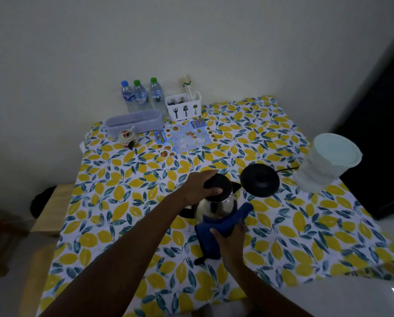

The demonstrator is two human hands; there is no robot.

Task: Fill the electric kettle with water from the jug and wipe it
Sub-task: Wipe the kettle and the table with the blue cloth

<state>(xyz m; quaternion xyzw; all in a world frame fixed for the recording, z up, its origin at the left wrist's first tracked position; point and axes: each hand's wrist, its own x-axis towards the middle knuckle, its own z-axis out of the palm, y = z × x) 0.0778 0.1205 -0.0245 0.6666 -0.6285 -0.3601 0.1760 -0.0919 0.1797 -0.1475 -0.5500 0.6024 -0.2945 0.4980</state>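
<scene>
On lemon-print tablecloth (127,202), right hand (231,240) presses blue cloth (214,234) against steel kettle (219,205).

Single head view, close, looking down at table (283,133).

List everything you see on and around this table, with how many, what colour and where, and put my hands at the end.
Kettle: one, steel with black lid, centre of table.
Kettle base: one, black, right of the kettle, cord running right.
Cloth: one, blue, pressed on the kettle's near side.
Lidded jug: one, translucent white, right edge.
Water bottles: three, clear, one blue cap, two green, back by the wall.
Cutlery caddy: one, white, right of the bottles.
Long box: one, pale lilac, back left.
Small jar: one, patterned, in front of the box.
Leaflet: one, light blue, back centre.
Tablecloth: one, lemon print.
Left hand: on the kettle lid.
Right hand: holding the cloth.
</scene>
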